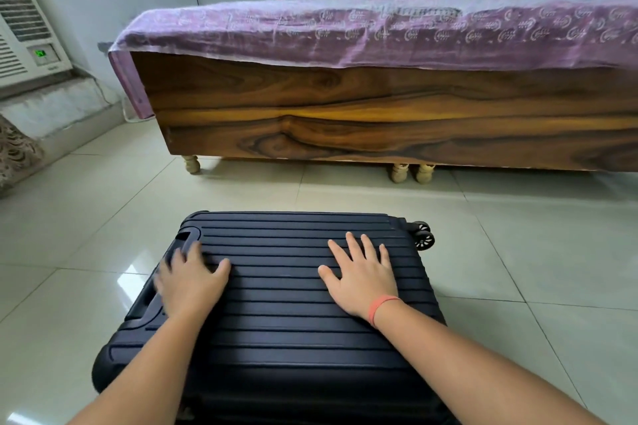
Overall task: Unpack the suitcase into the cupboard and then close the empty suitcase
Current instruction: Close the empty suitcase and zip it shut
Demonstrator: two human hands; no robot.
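I see the dark suitcase [276, 304] lying shut on the floor [518, 252] just in front of the bed [379, 107], my right hand [362, 279] flat on it with fingers spread and my left hand [191, 283], blurred, seemingly flat too, likely pressing the shell steady.

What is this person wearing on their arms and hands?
No sleeves or gloves are in view. The right hand has a thin coral-orange band at the wrist. The left hand wears nothing visible, though it is blurred.
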